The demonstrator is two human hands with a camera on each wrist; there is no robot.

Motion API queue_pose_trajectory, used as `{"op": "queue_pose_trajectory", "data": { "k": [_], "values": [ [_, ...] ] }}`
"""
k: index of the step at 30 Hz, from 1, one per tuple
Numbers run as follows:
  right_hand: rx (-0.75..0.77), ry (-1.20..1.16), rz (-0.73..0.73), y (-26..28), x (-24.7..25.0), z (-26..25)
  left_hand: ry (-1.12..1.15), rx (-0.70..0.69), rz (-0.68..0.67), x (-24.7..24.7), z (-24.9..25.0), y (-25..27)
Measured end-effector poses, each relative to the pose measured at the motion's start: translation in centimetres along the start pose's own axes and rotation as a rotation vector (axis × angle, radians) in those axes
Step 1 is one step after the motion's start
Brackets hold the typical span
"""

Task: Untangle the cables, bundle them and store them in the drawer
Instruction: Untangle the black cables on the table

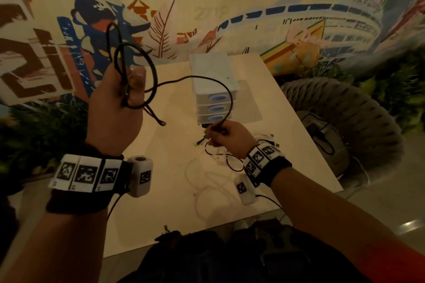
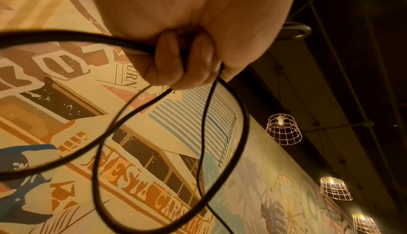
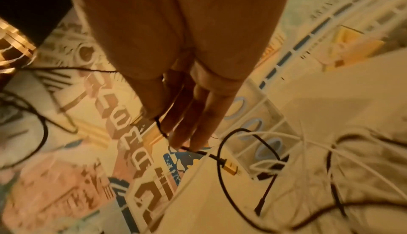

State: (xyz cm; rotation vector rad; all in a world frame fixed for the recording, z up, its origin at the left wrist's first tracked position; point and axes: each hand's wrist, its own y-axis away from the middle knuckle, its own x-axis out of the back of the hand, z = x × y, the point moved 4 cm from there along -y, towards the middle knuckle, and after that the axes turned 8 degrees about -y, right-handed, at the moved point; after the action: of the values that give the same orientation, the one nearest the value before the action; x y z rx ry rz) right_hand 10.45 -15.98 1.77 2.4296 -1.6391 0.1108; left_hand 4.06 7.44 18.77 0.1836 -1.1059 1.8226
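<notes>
Coiling is the step in hand: your left hand (image 1: pixel 115 108) is raised above the table (image 1: pixel 170 211) with its fingers (image 2: pixel 169 60) curled tight round two or three loops of the black cable (image 1: pixel 207 81), thumb pressing the turns against them. From that fist the cable arcs over in front of the drawer unit (image 1: pixel 212 89) and drops to your right hand (image 1: pixel 226 136), which pinches it close to its free end, just short of the plug (image 3: pixel 230 165).

By my reading, the next move asks you to bring that tail up and lay it as one more loop in the left fist, feeding slack through the right fingertips so the turns stay even. Then the coil needs securing, and a drawer has to be pulled out, since all three look closed.

On the table near your right wrist lies the rest of the job: white cables (image 1: pixel 207 181) and a thinner dark cable (image 1: pixel 232 163) crossing each other, not yet sorted.

Only the left wrist view shows how the loops sit in the fist, hanging freely below the curled fingers with the turns overlapping. Only the right wrist view shows the gold-coloured plug beyond your fingertips and the tangle beneath it. There the long fingers look nearly straight, with the cable caught against the thumb side, though blur makes the exact pinch hard to judge.
</notes>
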Motion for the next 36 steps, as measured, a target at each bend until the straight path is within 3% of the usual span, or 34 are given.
{"op": "queue_pose_trajectory", "data": {
  "k": [2, 5, 15, 21, 25, 31, 36],
  "values": [
    [0.029, 0.138, 0.026, -0.6, 0.2, -0.3, -0.035, 0.001, -0.006, -0.1, -0.5, 0.3],
    [-0.012, 0.041, 0.036, -0.8, 0.0, -0.2, -0.061, 0.002, -0.012, 0.0, -1.1, 0.5],
    [0.073, -0.222, 0.094, -0.8, 1.0, 0.0, -0.005, 0.109, -0.046, -0.5, -1.9, 1.2],
    [0.024, -0.243, 0.193, -1.4, 2.0, 1.2, -0.028, 0.112, -0.032, -0.7, -1.8, 1.2],
    [-0.248, 0.055, 0.127, -1.6, 0.7, 3.7, -0.077, 0.111, -0.046, -0.8, -1.6, 1.1],
    [-0.17, 0.442, 0.144, -1.9, 2.2, 3.8, -0.074, 0.114, 0.01, 0.1, -2.4, 0.6],
    [-0.181, 0.024, 0.195, -1.9, 2.1, 2.1, -0.1, 0.141, -0.076, -0.4, -3.3, 1.1]
  ]
}}
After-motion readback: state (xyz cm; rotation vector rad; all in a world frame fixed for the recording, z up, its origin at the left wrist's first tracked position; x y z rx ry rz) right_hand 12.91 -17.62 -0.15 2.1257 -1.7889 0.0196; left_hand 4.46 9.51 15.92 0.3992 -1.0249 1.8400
